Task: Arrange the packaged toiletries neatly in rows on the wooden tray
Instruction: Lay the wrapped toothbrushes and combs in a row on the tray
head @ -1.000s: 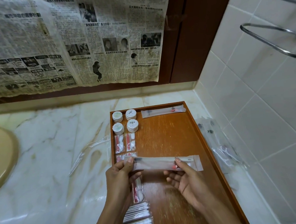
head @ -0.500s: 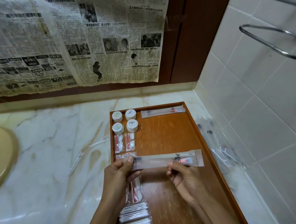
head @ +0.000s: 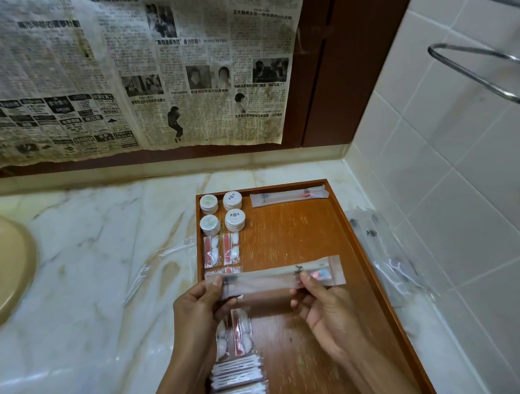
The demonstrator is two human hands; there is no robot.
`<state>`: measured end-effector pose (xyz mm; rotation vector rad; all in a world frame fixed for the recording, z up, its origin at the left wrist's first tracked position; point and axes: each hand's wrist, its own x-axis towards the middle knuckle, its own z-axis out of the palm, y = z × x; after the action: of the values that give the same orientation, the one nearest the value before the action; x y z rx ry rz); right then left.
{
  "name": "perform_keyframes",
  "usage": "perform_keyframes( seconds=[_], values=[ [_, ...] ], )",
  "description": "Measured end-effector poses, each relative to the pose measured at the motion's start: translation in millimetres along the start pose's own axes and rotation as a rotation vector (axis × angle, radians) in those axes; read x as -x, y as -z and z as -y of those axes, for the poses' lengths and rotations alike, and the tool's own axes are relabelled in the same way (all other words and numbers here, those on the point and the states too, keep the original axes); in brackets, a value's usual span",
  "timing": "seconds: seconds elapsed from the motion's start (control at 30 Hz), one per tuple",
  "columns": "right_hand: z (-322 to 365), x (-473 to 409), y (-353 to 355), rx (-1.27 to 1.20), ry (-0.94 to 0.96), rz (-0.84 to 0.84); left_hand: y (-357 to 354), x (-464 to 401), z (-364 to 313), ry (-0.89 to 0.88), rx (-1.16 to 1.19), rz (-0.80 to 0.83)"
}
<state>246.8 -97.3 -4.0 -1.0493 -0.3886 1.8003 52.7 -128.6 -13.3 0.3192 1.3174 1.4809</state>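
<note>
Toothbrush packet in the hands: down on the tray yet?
No. Both hands hold the packet above the tray.

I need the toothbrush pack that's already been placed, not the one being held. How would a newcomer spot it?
Find the wooden tray on the marble counter and look along its far edge. The placed toothbrush pack lies flat there, right of the four round white tubs. Unlike the held pack, no hands touch it.
</note>
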Motion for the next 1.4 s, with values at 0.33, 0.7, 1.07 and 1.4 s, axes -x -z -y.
perform_keyframes(
  seconds=[0.33,0.7,1.07,1.4],
  values=[
    [5.0,-2.2,-0.9,0.013,-0.056,0.015,-10.9,3.4,6.1,0.032,-0.008,0.030],
    [-6.9,-10.9,3.3,-0.091,0.038,-0.080,-17.1,6.7,7.5,0.012,0.028,0.026],
    [8.6,-8.0,5.9,0.112,-0.010,0.014,-9.1,-0.6,0.6,0.001,0.004,0.032],
    [31.1,-10.3,20.4,0.305,-0.032,0.050,-3.0,-9.1,-3.9,0.003,-0.021,0.026]
  ],
)
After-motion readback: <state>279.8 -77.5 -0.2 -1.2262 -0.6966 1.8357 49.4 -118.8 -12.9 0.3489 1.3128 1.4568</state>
